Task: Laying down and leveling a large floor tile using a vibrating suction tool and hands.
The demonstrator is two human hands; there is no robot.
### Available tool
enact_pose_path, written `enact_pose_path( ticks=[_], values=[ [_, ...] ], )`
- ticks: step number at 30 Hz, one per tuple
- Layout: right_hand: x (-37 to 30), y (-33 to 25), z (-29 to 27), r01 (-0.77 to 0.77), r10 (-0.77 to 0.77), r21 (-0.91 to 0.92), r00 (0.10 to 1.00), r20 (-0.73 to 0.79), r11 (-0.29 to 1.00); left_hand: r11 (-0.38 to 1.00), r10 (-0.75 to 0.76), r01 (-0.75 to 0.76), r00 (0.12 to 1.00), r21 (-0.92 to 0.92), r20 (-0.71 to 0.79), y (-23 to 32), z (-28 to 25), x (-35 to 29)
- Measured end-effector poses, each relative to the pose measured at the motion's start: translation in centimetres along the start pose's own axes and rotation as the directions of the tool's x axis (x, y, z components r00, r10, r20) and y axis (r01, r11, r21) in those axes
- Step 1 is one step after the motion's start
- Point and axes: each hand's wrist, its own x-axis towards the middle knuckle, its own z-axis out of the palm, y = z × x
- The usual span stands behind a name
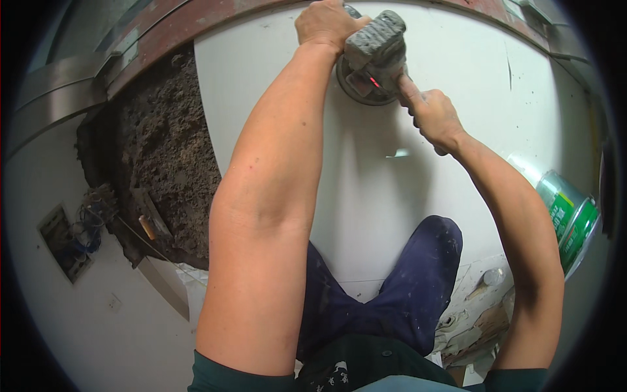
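Nearest, dark-blue trousered legs (421, 281) lay over a pale slab (366, 202) that extended beneath both hands. Nearer than the right hand, and to its right, was a green bucket (575, 225); left of both hands lay dark, crumbly material (173, 121). The right hand (434, 117) was clenched round the handle of a grey-smeared power tool (375, 49), situated between the hands. The left hand (323, 23) met its far-left side, fingers hidden, grip indeterminable. The step appeared to be treating the slab; the next move called for level, two-handed guidance.
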Motion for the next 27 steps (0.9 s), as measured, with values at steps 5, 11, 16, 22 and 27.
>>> enact_pose_path(
  ticks=[5, 11, 16, 22, 27],
  values=[
    [0.1, -0.3, 0.2, 0.017, -0.017, -0.008, 1.0, 0.0, 1.0, 0.998, -0.021, 0.021, 1.0, 0.055, -0.016, -0.3, 0.5, 0.3],
    [-0.7, -0.9, 0.0, 0.086, -0.086, -0.122, 0.996, 0.009, 0.989, 0.999, -0.028, 0.028, 1.0, 0.033, -0.012, -0.1, 0.2, 0.2],
    [-0.6, -2.2, -0.3, -0.017, 0.025, -0.219, 0.999, 0.034, 0.976, 0.998, -0.056, 0.056, 0.998, 0.017, -0.003, 0.1, -0.3, -0.1],
    [2.0, -1.4, -1.4, 0.133, -0.101, -0.2, 0.982, 0.163, 0.971, 0.991, -0.133, 0.133, 0.991, -0.018, -0.004, -2.9, -0.2, -1.3],
    [5.0, -10.7, 2.4, 0.213, -0.14, -0.234, 0.946, 0.291, 0.949, 0.947, -0.318, 0.321, 0.938, 0.005, -0.137, -12.7, -4.5, -0.9]
  ],
)
